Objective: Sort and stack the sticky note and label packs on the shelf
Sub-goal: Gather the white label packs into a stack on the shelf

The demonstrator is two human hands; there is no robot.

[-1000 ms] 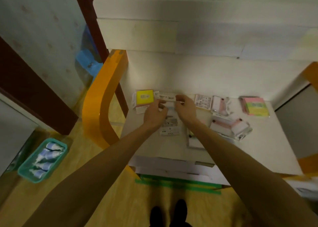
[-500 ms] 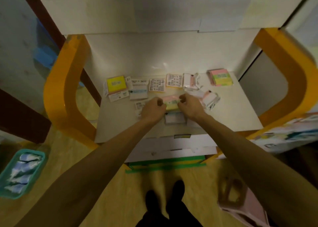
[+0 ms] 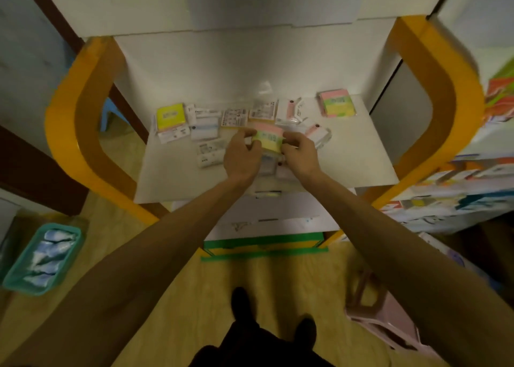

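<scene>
On the floor at far left sits a teal basket of wrapped items; on the white shelf, framed by orange side panels, a yellow sticky note pack lies leftmost, with a row of about five label packs to its right. At the middle, the left hand and right hand each pinch an end of one pink-green-yellow sticky note pack, raised just above the shelf, its long axis running left-right. A second multicoloured pack lies flat at back right, well apart.
</scene>
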